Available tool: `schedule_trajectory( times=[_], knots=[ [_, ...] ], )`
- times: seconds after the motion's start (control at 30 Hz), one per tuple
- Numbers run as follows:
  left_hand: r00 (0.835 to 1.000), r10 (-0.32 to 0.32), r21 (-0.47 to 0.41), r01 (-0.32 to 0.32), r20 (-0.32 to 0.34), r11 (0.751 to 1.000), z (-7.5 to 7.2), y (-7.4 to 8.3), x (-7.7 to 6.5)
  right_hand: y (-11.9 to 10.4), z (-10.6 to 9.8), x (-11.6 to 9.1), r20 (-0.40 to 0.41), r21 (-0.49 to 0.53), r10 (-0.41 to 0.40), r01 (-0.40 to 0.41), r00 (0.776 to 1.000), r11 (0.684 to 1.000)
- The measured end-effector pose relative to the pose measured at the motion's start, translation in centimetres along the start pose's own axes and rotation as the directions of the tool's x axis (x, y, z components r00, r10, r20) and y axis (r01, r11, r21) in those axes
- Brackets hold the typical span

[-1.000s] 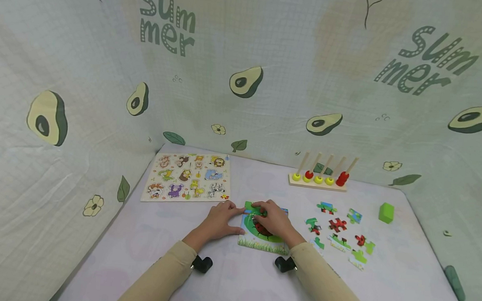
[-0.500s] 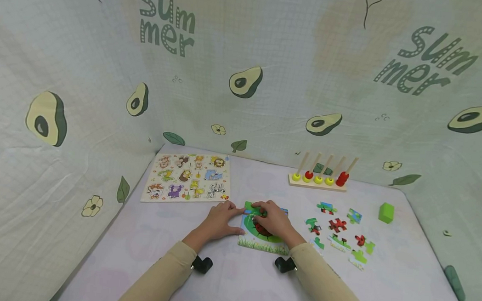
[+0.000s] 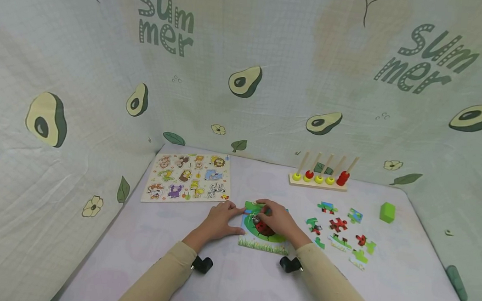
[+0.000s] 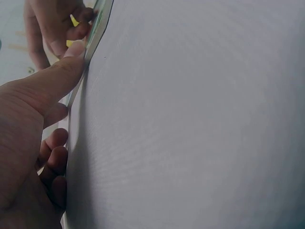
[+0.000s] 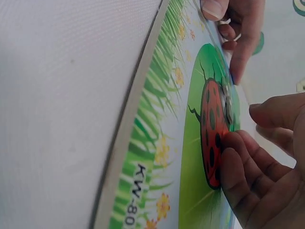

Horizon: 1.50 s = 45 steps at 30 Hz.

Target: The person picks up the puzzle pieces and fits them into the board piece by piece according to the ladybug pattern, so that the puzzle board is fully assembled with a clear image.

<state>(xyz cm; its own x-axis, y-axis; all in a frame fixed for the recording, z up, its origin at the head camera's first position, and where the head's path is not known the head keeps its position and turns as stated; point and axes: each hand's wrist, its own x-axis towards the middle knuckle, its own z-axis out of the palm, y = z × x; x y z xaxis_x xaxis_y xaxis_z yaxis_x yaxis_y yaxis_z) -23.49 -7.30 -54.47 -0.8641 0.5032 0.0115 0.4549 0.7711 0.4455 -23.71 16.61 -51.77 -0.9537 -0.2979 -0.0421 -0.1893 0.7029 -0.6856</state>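
A ladybug puzzle board [image 3: 262, 245], with a grass border and a red spotted ladybug on a green leaf, lies flat mid-table. A green and blue puzzle piece [image 3: 251, 206] is at its upper left corner. My left hand [image 3: 218, 220] rests along the board's left edge, index finger and thumb spread apart; in the left wrist view the thumb [image 4: 62, 76] presses on the rim. Over the board's upper right is my right hand [image 3: 279, 221], fingers loosely bent. In the right wrist view its fingertips [image 5: 231, 160] are right by the ladybug's body [image 5: 212, 133], with nothing visible between them.
Several loose puzzle pieces [image 3: 338, 224] lie right of the board. Farther right stands a green block [image 3: 387, 212]. A bead counting stand [image 3: 318, 184] is at the back right, and an animal peg puzzle [image 3: 187, 178] at the back left. Patterned cloth [image 3: 277, 97] walls the table.
My right hand has eased back slightly right, uncovering the ladybug's head and more of the corner piece. The left hand stays in place.
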Motion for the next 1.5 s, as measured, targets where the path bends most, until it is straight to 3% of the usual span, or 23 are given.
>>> schedule_trajectory(
  times=[0.33, 0.77, 1.5],
  knots=[
    [1.0, 0.006, -0.007, -0.006, -0.006, 1.0, 0.0, 0.0, -0.1, 1.1, -1.4, -1.2, -0.005, 0.035, 0.03, -0.029, 1.0, 0.999],
    [1.0, -0.006, -0.012, 0.006, -0.012, 1.0, -0.1, 0.1, 0.0, 3.4, -3.9, -2.6, -0.052, -0.006, 0.052, -0.052, 0.997, 0.999],
    [1.0, 0.001, -0.016, -0.001, -0.015, 1.0, 0.2, 0.0, 0.0, 10.4, -10.5, -5.4, -0.146, -0.124, 0.192, -0.211, 0.97, 0.97]
  ],
)
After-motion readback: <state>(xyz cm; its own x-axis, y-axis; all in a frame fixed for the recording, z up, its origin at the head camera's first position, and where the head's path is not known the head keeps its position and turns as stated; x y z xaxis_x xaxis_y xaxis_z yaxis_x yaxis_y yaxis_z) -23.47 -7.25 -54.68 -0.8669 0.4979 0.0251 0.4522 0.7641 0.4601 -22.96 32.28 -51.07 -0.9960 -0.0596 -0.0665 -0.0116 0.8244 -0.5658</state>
